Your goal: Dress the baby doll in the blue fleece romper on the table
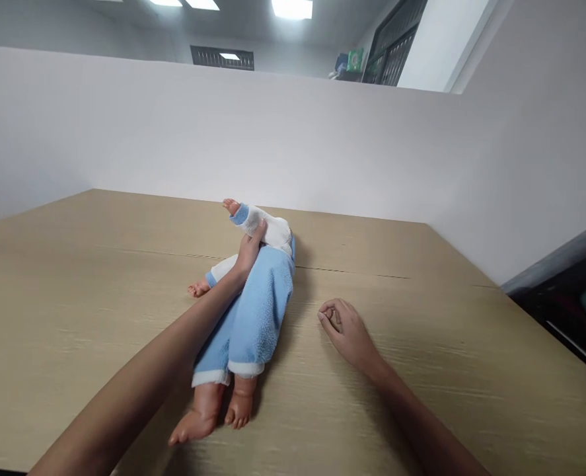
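Observation:
A baby doll in blue trousers and a white top with blue cuffs lies on the wooden table, bare feet toward me. My left hand reaches over the doll's body and grips its upper part near the raised arm. Beside the doll, my right hand rests on the table, fingers curled in loosely with nothing visible in them. The doll's head is hidden behind its body.
A white partition wall runs along the table's far edge and right side. A dark object stands past the table's right edge.

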Tool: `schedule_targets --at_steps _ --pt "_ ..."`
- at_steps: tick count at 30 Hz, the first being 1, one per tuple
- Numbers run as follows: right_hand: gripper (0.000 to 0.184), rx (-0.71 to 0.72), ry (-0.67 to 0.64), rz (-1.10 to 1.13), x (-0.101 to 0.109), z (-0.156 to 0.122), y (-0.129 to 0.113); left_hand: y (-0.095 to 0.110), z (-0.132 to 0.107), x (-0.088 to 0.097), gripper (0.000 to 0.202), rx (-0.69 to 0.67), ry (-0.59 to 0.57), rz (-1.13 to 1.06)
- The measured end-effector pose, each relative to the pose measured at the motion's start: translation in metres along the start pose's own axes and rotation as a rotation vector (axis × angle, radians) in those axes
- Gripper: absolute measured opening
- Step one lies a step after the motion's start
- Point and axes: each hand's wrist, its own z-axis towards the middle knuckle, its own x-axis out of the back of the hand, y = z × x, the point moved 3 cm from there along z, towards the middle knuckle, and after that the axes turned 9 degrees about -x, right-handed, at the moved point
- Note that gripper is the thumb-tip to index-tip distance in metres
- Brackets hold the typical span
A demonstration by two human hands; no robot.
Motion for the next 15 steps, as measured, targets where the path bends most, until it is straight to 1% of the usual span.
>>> schedule_targets --at_steps 3,6,8,11,13,15 --pt "0.013 0.002 0.001 0.008 0.000 0.001 0.001 0.001 -0.003 -0.014 0.081 -0.027 0.013 0.043" --pt "0.021 -0.061 0.005 0.088 -0.001 0.003 0.007 0.009 -0.009 -0.035 0.066 -0.110 -0.076 0.174" --pt "0.031 -0.134 0.038 0.195 0.000 0.006 0.013 0.015 -0.015 -0.049 0.058 -0.225 -0.165 0.328" --pt "0.057 -0.256 0.084 0.447 0.008 0.014 0.023 0.021 -0.028 -0.072 0.059 -0.392 -0.350 0.657" --pt "0.071 -0.350 0.042 0.669 0.016 0.021 0.029 0.024 -0.039 -0.087 0.063 -0.455 -0.472 0.846" --pt "0.080 -0.436 -0.044 0.874 0.025 0.028 0.036 0.029 -0.048 -0.098 0.064 -0.505 -0.551 0.936"
